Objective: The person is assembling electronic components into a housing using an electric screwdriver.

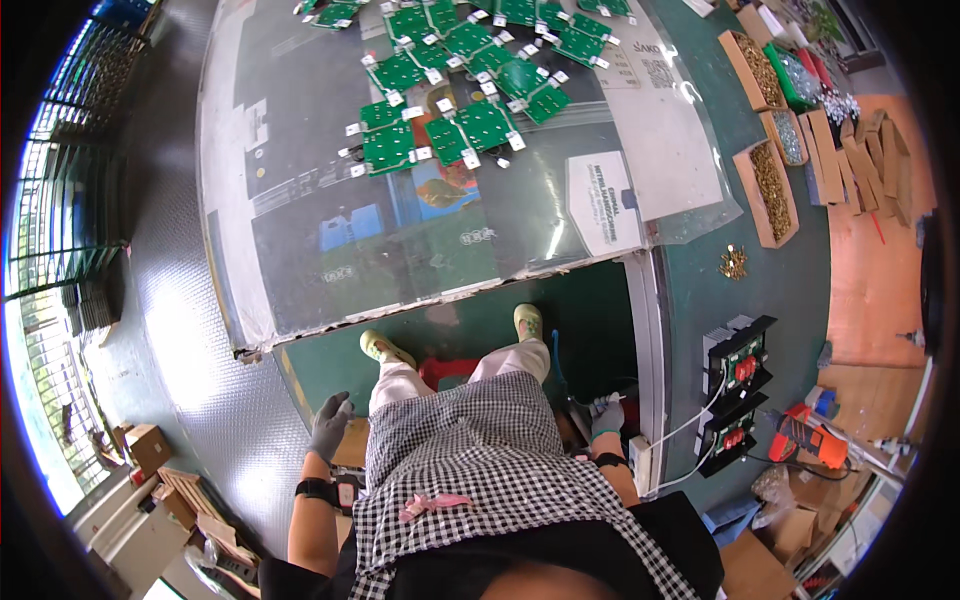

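Note:
My left hand [330,427], in a grey glove, hangs beside my left thigh. Its fingers are loosely bent and somewhat apart, with nothing visible in them. At my right side, by the table leg, my right hand [606,416] is also gloved, with its fingers curled. A dark tool-like shape [577,416] lies in shadow just left of it; whether the fingers hold anything is too small to tell. Green circuit boards [467,133] with white tabs are spread over the far part of the plastic-covered table [380,285], beyond reach of both hands.
On the green side surface at the right, two black-framed units [738,368] carry boards and white cables. Behind them lie a small heap of brass parts [733,262] and boxes of fasteners [768,190]. An orange-and-black tool [815,437] sits at far right; a red stool [445,371] is under the table.

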Demonstrator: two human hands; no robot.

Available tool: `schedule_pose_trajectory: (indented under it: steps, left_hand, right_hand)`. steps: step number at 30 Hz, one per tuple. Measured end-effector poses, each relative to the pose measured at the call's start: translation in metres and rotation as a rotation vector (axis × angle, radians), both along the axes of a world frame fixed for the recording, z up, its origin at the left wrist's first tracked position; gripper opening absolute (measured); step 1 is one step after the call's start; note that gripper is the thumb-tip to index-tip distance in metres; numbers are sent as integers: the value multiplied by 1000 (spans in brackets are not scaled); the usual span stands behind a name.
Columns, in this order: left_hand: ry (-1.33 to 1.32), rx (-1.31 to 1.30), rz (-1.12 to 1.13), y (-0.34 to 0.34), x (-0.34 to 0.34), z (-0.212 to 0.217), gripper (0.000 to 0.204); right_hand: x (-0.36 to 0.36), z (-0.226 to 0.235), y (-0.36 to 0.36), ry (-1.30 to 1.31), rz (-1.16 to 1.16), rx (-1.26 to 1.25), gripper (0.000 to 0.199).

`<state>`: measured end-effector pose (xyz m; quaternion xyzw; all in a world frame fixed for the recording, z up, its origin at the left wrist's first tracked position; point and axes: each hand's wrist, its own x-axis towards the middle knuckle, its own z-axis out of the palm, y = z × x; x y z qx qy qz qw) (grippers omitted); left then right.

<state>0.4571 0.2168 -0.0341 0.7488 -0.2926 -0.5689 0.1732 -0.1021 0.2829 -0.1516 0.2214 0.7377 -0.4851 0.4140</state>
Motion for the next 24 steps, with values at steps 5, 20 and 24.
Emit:
schedule_pose_trajectory:
  steps: [5, 20, 24]
  left_hand:
    - [-85, -32, -105, 57, 76, -13, 43]
    - [-142, -301, 19, -66, 421, 17, 35]
    - [-208, -143, -149, -136, 517, -18, 35]
  right_hand:
    - [95, 42, -77, 27, 461, 45, 20]
    - [421, -6, -111, 509, 2990, 340, 18]
    - [468, -15, -62, 301, 3000, 431, 19]
